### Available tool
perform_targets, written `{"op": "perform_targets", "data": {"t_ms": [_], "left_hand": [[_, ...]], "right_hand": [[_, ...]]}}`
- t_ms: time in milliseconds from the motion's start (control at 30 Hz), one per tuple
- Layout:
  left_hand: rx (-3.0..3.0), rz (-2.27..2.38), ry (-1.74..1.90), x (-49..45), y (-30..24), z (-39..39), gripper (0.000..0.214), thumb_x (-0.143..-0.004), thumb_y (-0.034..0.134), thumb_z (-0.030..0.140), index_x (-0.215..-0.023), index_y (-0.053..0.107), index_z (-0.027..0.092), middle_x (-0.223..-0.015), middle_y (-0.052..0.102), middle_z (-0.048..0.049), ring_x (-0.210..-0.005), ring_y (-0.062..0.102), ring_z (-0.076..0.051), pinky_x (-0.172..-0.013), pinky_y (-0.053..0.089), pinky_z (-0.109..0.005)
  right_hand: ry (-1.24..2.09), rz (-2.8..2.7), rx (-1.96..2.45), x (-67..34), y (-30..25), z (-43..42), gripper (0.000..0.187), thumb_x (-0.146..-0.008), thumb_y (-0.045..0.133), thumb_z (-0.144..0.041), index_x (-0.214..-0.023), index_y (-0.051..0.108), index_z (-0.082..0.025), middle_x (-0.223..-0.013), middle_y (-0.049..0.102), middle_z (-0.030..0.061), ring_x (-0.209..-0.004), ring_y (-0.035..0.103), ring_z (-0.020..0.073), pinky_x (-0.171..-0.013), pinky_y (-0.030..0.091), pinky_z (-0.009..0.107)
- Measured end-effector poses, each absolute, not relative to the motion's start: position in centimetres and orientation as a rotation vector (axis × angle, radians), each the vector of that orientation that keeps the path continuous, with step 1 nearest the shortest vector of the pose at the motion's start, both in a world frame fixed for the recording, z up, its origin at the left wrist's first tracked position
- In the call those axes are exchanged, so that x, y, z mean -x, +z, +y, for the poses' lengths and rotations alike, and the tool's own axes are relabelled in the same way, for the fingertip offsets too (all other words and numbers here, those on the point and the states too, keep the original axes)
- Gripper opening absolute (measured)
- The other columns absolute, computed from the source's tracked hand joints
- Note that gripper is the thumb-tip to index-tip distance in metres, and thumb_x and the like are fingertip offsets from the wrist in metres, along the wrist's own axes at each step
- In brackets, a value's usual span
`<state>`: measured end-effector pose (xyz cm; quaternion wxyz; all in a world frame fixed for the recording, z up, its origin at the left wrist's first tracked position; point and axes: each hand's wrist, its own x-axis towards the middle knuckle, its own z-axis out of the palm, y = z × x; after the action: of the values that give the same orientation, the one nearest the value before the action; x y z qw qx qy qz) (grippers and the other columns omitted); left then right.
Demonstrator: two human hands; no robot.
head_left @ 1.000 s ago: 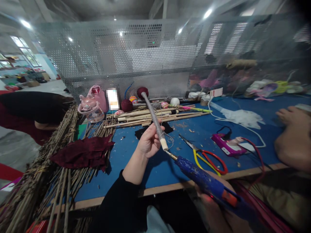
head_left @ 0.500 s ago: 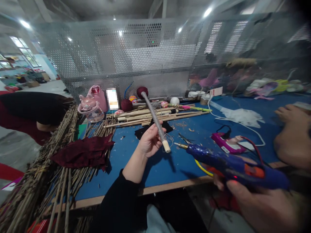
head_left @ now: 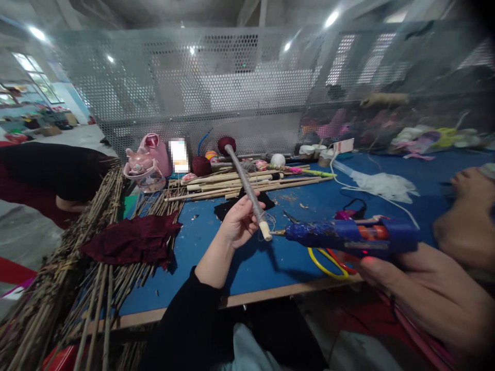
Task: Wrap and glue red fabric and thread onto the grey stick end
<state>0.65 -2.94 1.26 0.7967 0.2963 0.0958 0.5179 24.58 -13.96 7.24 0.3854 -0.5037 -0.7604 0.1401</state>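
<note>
My left hand (head_left: pixel 236 219) is closed around a stick (head_left: pixel 248 189) wrapped in grey yarn. Its bare, pale wooden end points down toward me, and loose grey thread hangs by my fingers. At the far end, the stick reaches a dark red yarn ball (head_left: pixel 226 145); I cannot tell whether they are joined. My right hand (head_left: pixel 429 281) grips a blue glue gun (head_left: pixel 328 234) with a red light showing. The gun's metal nozzle is at the stick's bare end, touching or nearly so. Scissors with yellow and red handles (head_left: pixel 328 268) lie beneath the gun, partly hidden.
Wooden sticks (head_left: pixel 216 188) and yarn balls line the back of the blue table (head_left: pixel 193 273). A dark red cloth (head_left: pixel 131 239) covers thin twigs at left. A magenta device (head_left: pixel 346 214) sits behind the gun. Another person's arm (head_left: pixel 464 216) rests at right; someone bends at left.
My right hand has brought the glue gun left and levelled it, so its nozzle now meets the stick's bare end. My left hand and the stick have stayed nearly still.
</note>
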Motion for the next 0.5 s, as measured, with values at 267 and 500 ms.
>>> {"op": "perform_targets", "data": {"t_ms": [267,500], "left_hand": [[-0.631,0.188,1.124,-0.7,1.4,-3.1,0.032,-0.072,0.065,0.023,-0.103,0.060,0.016,-0.078,0.065,-0.0020,-0.049,0.050,-0.003,-0.038,0.035,-0.010],[-0.638,0.224,1.127,-0.7,1.4,-3.0,0.033,-0.072,0.065,0.024,-0.104,0.060,0.018,-0.077,0.064,-0.0016,-0.047,0.048,-0.003,-0.038,0.034,-0.011]], "right_hand": [[0.297,-1.887,1.333,-24.5,6.4,-14.4,0.024,-0.078,0.051,-0.041,-0.095,0.064,-0.031,-0.076,0.067,0.0020,-0.070,0.065,0.0237,-0.069,0.055,0.035],[0.422,-1.844,1.338,-24.6,5.5,-14.7,0.029,-0.080,0.048,-0.040,-0.105,0.062,-0.033,-0.088,0.068,0.0030,-0.087,0.063,0.0268,-0.076,0.053,0.036]]}}
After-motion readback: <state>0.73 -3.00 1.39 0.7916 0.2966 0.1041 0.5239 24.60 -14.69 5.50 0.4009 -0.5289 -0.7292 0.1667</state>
